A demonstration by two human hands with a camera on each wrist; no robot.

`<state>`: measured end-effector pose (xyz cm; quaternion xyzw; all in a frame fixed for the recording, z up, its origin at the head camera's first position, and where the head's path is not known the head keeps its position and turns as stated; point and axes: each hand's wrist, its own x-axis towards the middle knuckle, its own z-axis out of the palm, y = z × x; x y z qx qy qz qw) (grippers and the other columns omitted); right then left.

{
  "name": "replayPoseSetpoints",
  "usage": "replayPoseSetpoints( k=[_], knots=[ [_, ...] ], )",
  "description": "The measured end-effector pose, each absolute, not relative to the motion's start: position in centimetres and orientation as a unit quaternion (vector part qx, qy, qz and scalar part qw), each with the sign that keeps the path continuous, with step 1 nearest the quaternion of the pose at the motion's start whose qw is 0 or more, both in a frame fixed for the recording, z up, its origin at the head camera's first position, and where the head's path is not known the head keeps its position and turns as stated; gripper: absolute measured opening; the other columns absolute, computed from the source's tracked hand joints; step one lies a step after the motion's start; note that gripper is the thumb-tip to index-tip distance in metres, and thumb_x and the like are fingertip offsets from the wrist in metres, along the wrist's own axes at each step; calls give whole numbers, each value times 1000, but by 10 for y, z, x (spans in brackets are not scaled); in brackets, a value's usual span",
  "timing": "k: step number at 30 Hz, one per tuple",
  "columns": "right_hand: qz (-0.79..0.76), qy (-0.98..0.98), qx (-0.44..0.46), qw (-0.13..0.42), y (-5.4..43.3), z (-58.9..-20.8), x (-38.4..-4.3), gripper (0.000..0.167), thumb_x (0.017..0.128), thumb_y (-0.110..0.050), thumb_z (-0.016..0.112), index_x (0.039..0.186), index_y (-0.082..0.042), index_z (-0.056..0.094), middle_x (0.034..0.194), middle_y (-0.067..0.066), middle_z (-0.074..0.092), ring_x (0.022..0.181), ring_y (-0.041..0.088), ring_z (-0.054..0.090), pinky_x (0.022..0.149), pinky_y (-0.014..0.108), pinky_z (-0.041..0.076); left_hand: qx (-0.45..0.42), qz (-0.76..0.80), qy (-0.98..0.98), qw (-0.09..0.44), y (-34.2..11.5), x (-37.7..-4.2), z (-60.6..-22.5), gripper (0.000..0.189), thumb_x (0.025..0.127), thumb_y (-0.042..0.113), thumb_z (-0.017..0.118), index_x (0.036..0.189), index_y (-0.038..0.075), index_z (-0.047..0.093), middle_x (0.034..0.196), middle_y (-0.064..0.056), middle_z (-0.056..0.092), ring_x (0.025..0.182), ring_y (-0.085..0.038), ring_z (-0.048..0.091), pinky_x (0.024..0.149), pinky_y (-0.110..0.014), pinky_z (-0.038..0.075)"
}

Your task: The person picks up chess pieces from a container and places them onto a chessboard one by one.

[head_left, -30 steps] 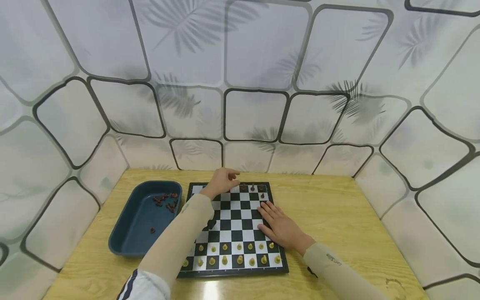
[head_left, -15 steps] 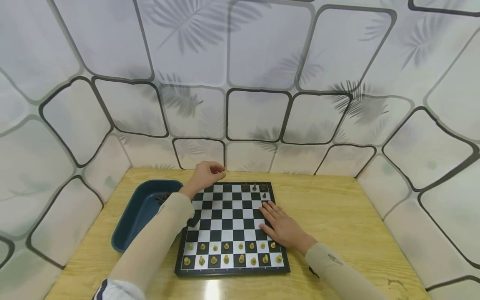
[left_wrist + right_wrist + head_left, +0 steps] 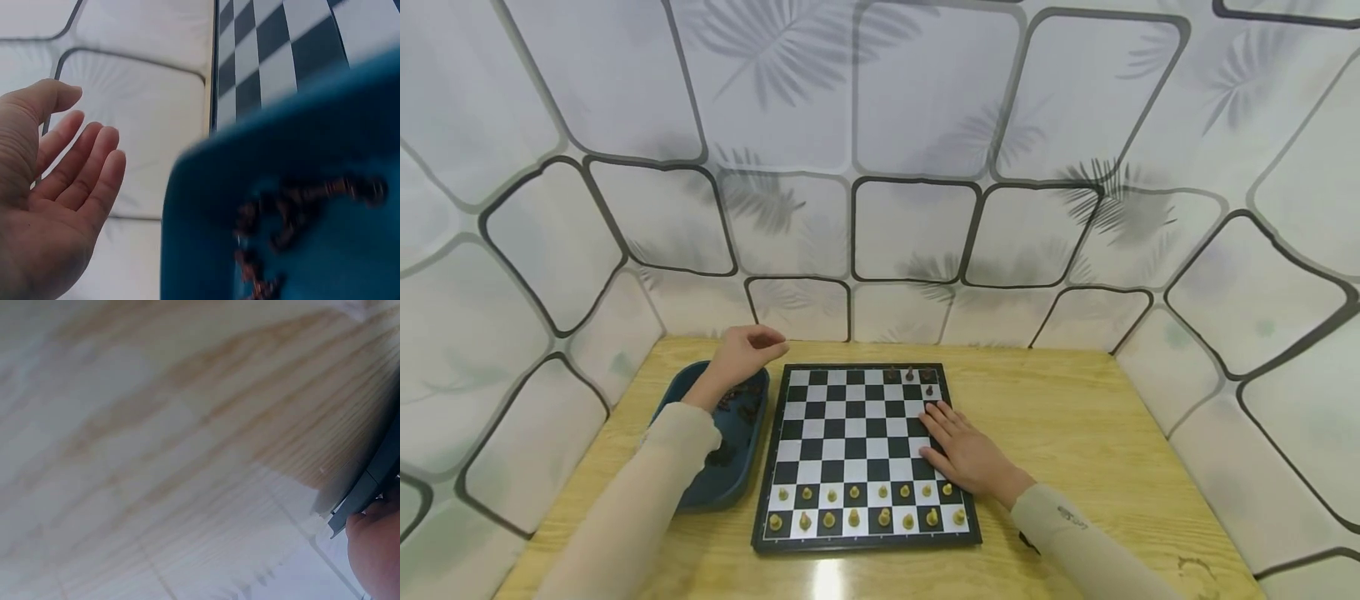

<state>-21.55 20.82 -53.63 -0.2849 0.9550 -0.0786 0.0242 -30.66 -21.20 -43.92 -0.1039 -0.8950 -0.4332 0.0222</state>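
Observation:
My left hand (image 3: 737,360) hovers over the far end of a blue plastic tub (image 3: 741,475), its fingers loosely bent and holding nothing. In the left wrist view the palm is bare, and dark brown chess pieces (image 3: 312,194) lie inside the tub. On the right edge of a black-and-white chessboard (image 3: 853,417) rests my right hand (image 3: 966,454), fingers stretched out flat. Two rows of yellow chess pieces (image 3: 853,518) stand along the board's near side. Several dark brown chess pieces (image 3: 910,375) stand in its far right corner.
The board and tub stand side by side on a light wooden table (image 3: 1060,433). Behind the table and along both sides rises a patterned pale wall covering (image 3: 910,229). The tub's raised rim lies close to the board's left edge.
My left hand has travelled left from the board's far edge to above the tub, with nothing in its fingers. The right hand has stayed on the board's edge.

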Motion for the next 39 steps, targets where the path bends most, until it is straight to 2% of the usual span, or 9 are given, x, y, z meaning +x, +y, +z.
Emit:
replayPoseSetpoints(
  k=[4, 7, 11, 14, 18, 22, 25, 33, 39],
  knots=[
    [-74, 956, -284, 25, 208, -534, -216, 69, 112, -51, 39, 165, -7, 34, 173, 14, 30, 163, 35, 22, 130, 52, 26, -91, -431, -897, 21, -233, -298, -440, 35, 102, 28, 71, 124, 1, 74, 120, -21, 76, 112, -37, 71, 91, -47, 60],
    [-71, 956, -282, 27, 209, -533, -216, 69, 112, -51, 40, 165, -7, 35, 173, 14, 30, 163, 35, 23, 130, 51, 26, -82, -429, -900, 19, -245, -293, -443, 36, 103, 28, 70, 126, 1, 73, 119, -21, 76, 107, -34, 73, 86, -39, 60],
    [-65, 957, -282, 29, 209, -535, -217, 70, 112, -52, 40, 165, -8, 34, 173, 14, 30, 163, 35, 22, 130, 51, 26, -70, -424, -903, 17, -258, -290, -450, 37, 102, 29, 71, 125, 0, 74, 120, -20, 76, 98, -23, 73, 81, -30, 58],
    [-63, 957, -280, 33, 209, -536, -216, 70, 111, -53, 39, 166, -9, 33, 174, 13, 29, 163, 34, 22, 130, 50, 26, -61, -421, -905, 15, -266, -288, -457, 36, 101, 29, 72, 123, 0, 75, 119, -20, 76, 94, -16, 72, 80, -30, 58],
    [-64, 958, -279, 32, 209, -537, -216, 70, 111, -53, 39, 166, -9, 33, 174, 13, 29, 163, 34, 22, 130, 50, 26, -56, -418, -907, 2, -273, -286, -466, 37, 102, 28, 72, 122, -3, 75, 115, -23, 77, 94, -28, 75, 79, -37, 62],
    [-75, 955, -287, 23, 209, -535, -215, 69, 112, -51, 42, 165, -6, 35, 172, 15, 31, 162, 36, 23, 130, 51, 26, -47, -382, -923, -8, -275, -285, -474, 38, 103, 30, 70, 123, -1, 75, 120, -25, 76, 105, -39, 73, 85, -47, 61],
    [-82, 953, -290, 20, 208, -533, -214, 69, 112, -50, 42, 164, -6, 35, 172, 16, 32, 162, 36, 24, 130, 51, 26, -43, -363, -931, -13, -276, -286, -480, 36, 102, 30, 70, 123, 1, 76, 124, -24, 75, 110, -40, 72, 88, -50, 60],
    [-79, 953, -291, 21, 207, -531, -214, 69, 112, -50, 41, 165, -7, 34, 172, 15, 31, 162, 35, 23, 130, 50, 26, -47, -363, -930, -23, -277, -287, -491, 30, 102, 21, 69, 124, 1, 76, 124, -23, 75, 111, -40, 72, 86, -47, 61],
    [-78, 953, -291, 19, 207, -532, -214, 69, 111, -50, 42, 164, -6, 35, 172, 15, 32, 162, 36, 24, 130, 50, 26, -53, -352, -934, -18, -274, -289, -498, 30, 103, 18, 68, 125, -1, 75, 124, -25, 74, 112, -42, 71, 86, -49, 61]
  ],
)
